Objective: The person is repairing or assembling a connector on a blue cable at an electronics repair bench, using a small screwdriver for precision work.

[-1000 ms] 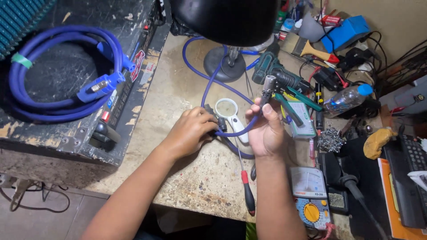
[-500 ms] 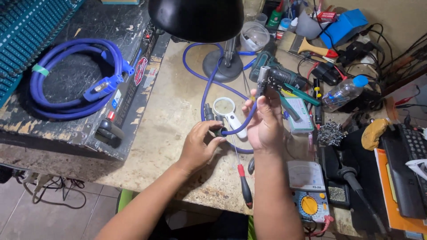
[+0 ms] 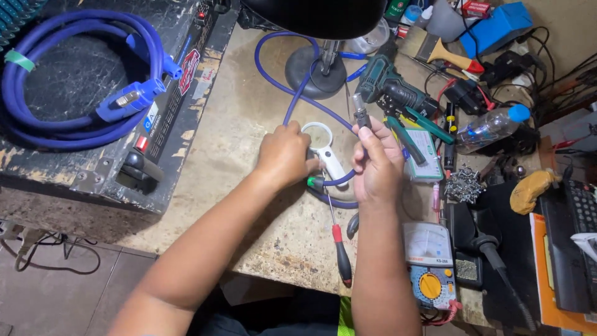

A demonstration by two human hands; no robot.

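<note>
At the far left a coiled blue cable [image 3: 68, 81] with a blue plug lies on top of a worn black case [image 3: 155, 112], well apart from the hands. The case sits on the stained surface [image 3: 236, 155].

Near the middle, the left hand [image 3: 287, 155] rests knuckles up on the surface, fingers curled together around something at the end of a thin blue cord [image 3: 292, 106]; what they pinch is hidden, though a small green part [image 3: 313, 182] shows just under the hand. A white magnifier [image 3: 323, 146] lies just beside this hand, between the two hands. Behind it stands a black lamp base [image 3: 314, 71], with the cord running past it. A red-handled screwdriver [image 3: 339, 249] lies on the surface below the hands.

The right hand [image 3: 376, 168] is raised a little, fingers clamped on a dark metal connector [image 3: 360, 115] held upright, its tip above the thumb. The cord loops from the left hand to under this hand.

To the right lie a green drill [image 3: 392, 90], a meter [image 3: 429, 267] with a yellow dial, a plastic bottle [image 3: 488, 127], and a soldering iron [image 3: 491, 255].
</note>
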